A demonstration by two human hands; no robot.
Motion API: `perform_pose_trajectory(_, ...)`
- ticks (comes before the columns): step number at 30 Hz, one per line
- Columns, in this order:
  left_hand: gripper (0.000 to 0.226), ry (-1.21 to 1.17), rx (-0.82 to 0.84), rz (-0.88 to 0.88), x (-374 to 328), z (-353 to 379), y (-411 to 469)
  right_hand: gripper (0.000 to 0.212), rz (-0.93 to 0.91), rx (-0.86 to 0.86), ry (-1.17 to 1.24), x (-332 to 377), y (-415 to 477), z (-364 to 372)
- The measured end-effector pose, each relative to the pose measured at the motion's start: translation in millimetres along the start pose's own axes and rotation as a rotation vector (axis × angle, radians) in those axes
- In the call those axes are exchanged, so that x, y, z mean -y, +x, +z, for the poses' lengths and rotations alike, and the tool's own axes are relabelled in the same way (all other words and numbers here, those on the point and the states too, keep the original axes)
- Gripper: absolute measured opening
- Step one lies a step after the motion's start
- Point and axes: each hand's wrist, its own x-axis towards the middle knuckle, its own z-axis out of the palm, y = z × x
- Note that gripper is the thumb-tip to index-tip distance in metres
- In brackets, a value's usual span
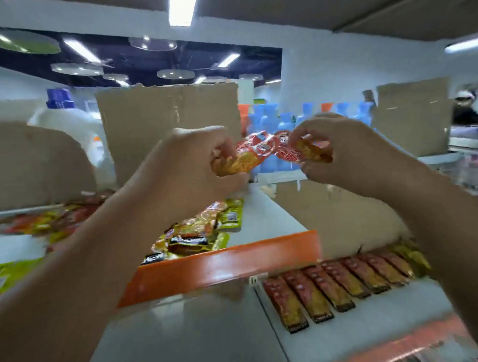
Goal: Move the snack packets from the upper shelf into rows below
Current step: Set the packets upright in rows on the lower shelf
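My left hand (192, 161) has its fingers curled round the yellow end of a crinkly red-and-yellow foil snack packet (247, 155). My right hand (341, 153) pinches a second packet (289, 150) of the same kind by its own yellow end. Both hang in the air between my hands, above the back of the white upper shelf with the orange front strip (228, 261). Their red ends meet in the middle, and through the blur I cannot tell whether they overlap or only touch.

I hold each one by its end alone, and I expect the foil to be slippery. If my pinch loosens, a packet could slide out and drop onto the loose heap of yellow and red packets (196, 233) lying on that shelf. If I squeeze harder to stop that, I may crush what is inside.

The way down worries me too. The orange strip juts out over the white lower shelf (212, 334), so a forearm brushing the heap could sweep packets over the edge. On the lower shelf the row of long red-and-gold packets (337, 286) lies edge to edge, and a careless landing would knock it askew.
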Motion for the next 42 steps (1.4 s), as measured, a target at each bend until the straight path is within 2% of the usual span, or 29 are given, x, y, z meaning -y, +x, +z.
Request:
perform_pose_trajectory(3,0.030,-0.045,0.028,0.031,-65,50,14,0.048,0.090,-0.037,-0.029,-48,-57,-44)
perform_pose_trajectory(6,0.032,-0.109,0.048,0.068,-126,97,22,0.034,0.186,-0.083,0.000,-93,-111,-80)
perform_pose_trajectory(9,0.032,-0.175,0.094,0.043,-178,139,21,0.032,0.262,-0.048,-0.067,-128,-166,-106)
perform_pose_trajectory(16,0.031,-0.298,0.168,-0.056,-241,214,10,0.035,0.400,-0.033,-0.074,-196,-252,-124)
perform_pose_trajectory(24,0.033,-0.340,0.222,-0.194,-235,301,-12,0.033,0.416,-0.060,-0.093,-257,-265,-85)
perform_pose_trajectory(33,0.029,-0.328,0.335,-0.363,-165,417,-26,0.032,0.451,0.103,-0.054,-364,-234,7)
perform_pose_trajectory(38,0.037,-0.361,0.438,-0.481,-135,458,-34,0.036,0.492,0.142,-0.022,-409,-228,59)
perform_pose_trajectory(42,0.040,-0.333,0.407,-0.530,-130,477,-46,0.036,0.502,0.162,0.015,-432,-230,91)
